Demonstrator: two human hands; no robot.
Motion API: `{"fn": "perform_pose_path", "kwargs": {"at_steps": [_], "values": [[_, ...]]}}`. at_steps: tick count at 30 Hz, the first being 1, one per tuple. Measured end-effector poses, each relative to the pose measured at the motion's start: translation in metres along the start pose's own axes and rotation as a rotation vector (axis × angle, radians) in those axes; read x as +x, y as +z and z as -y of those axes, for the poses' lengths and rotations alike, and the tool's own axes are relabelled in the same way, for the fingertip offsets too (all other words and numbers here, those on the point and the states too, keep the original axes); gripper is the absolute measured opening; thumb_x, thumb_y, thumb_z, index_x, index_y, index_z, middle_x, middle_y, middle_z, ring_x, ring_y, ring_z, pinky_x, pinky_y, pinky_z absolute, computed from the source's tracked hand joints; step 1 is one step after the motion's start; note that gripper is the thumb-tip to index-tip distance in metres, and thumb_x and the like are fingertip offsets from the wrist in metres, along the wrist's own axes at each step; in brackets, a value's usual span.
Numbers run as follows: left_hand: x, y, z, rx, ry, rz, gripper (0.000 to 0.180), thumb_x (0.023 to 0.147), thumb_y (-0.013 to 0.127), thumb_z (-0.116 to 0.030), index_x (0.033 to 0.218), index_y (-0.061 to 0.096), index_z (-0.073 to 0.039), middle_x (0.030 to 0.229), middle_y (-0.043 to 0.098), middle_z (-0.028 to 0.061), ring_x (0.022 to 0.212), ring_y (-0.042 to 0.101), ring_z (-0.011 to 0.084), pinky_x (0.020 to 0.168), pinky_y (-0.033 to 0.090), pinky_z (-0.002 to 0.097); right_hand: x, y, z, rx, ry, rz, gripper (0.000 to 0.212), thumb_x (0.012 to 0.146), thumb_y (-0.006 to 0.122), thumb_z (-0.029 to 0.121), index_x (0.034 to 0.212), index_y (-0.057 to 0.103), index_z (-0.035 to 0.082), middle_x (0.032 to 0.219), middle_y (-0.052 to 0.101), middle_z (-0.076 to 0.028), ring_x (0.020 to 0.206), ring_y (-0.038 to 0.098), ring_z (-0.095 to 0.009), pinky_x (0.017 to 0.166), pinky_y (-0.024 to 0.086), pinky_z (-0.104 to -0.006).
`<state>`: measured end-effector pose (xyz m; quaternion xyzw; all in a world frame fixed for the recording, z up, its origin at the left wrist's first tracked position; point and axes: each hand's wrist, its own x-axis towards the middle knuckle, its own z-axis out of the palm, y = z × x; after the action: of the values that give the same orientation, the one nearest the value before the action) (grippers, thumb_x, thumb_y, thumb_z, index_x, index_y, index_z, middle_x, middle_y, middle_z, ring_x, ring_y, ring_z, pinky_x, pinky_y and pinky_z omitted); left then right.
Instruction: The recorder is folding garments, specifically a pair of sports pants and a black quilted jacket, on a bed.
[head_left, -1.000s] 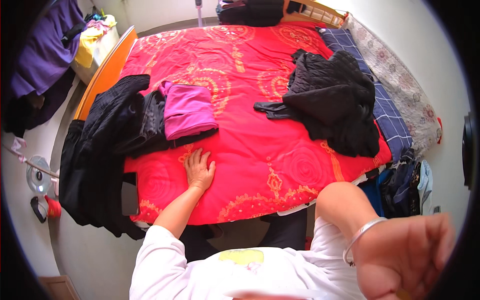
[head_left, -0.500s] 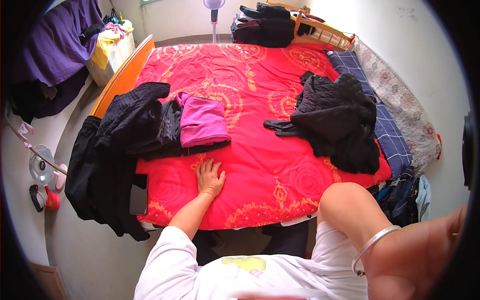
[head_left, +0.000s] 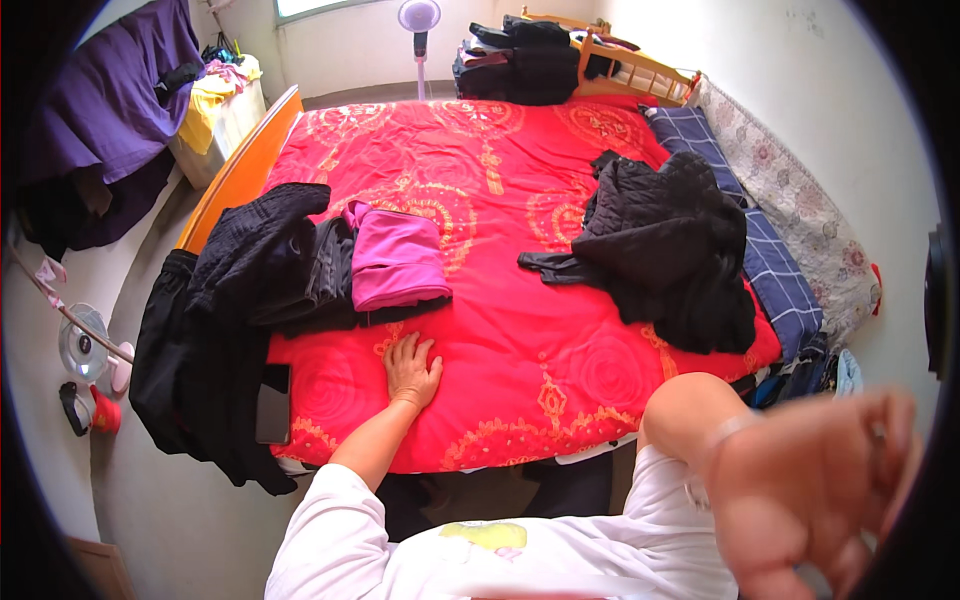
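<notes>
My left hand [head_left: 412, 372] lies flat on the red patterned bedspread [head_left: 490, 350], fingers spread and holding nothing. Just beyond it sits a folded pink garment [head_left: 398, 258], resting on folded black clothes [head_left: 325, 275]. My right hand [head_left: 800, 480] is raised close to the camera, palm showing and blurred by motion. Its fingers look apart, with nothing visible in them. A bracelet [head_left: 697, 492] hangs at that wrist. Across the bed on the right, a black quilted jacket [head_left: 665, 250] lies in a loose heap.
More black clothing [head_left: 170, 370] drapes over the bed's left edge, beside a dark phone [head_left: 274, 405]. Blue checked pillows [head_left: 775, 270] line the right side. A standing fan [head_left: 419, 20] and a stack of dark clothes [head_left: 520, 65] are at the far end.
My right hand has come down and inward from the right edge, so more of its palm shows. My left hand stays on the bedspread. The whole view has shifted slightly.
</notes>
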<state>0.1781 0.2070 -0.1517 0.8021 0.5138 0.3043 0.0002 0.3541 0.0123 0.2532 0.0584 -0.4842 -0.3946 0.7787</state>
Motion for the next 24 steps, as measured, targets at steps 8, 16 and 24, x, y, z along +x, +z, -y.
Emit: {"fn": "perform_pose_path", "kwargs": {"at_steps": [8, 16, 24], "values": [[-0.011, -0.012, 0.005, 0.006, -0.051, 0.014, 0.038, 0.076, 0.059, -0.031, 0.11, 0.056, -0.015, 0.122, 0.047, 0.0099, 0.117, 0.039, 0.027, 0.101, 0.023, 0.0446, -0.241, -0.141, -0.177, -0.866, 0.42, 1.494, 0.058, 0.069, 0.072, 0.029, 0.12, 0.05, 0.013, 0.132, 0.042, -0.011, 0.122, 0.039, -0.028, 0.094, 0.035, -0.0395], [-0.009, 0.0, 0.01, 0.036, -0.077, 0.034, 0.037, 0.077, 0.058, -0.033, 0.109, 0.056, -0.014, 0.122, 0.047, 0.0101, 0.118, 0.039, 0.0262, 0.101, 0.024, 0.0463, -0.26, -0.282, -0.17, -1.584, 0.807, 2.155, 0.087, 0.071, 0.07, 0.039, 0.14, 0.02, 0.021, 0.112, 0.059, -0.005, 0.109, 0.052, -0.023, 0.099, 0.023, -0.0495], [-0.001, 0.0, 0.006, 0.064, -0.027, 0.036, 0.036, 0.078, 0.057, -0.031, 0.109, 0.054, -0.014, 0.122, 0.047, 0.01, 0.117, 0.039, 0.027, 0.101, 0.024, 0.0449, -0.292, -0.28, -0.119, -0.757, 1.491, 1.363, 0.03, 0.067, 0.061, 0.023, 0.086, 0.064, 0.0, 0.08, 0.064, -0.019, 0.073, 0.064, -0.032, 0.063, 0.049, -0.0359]]}}
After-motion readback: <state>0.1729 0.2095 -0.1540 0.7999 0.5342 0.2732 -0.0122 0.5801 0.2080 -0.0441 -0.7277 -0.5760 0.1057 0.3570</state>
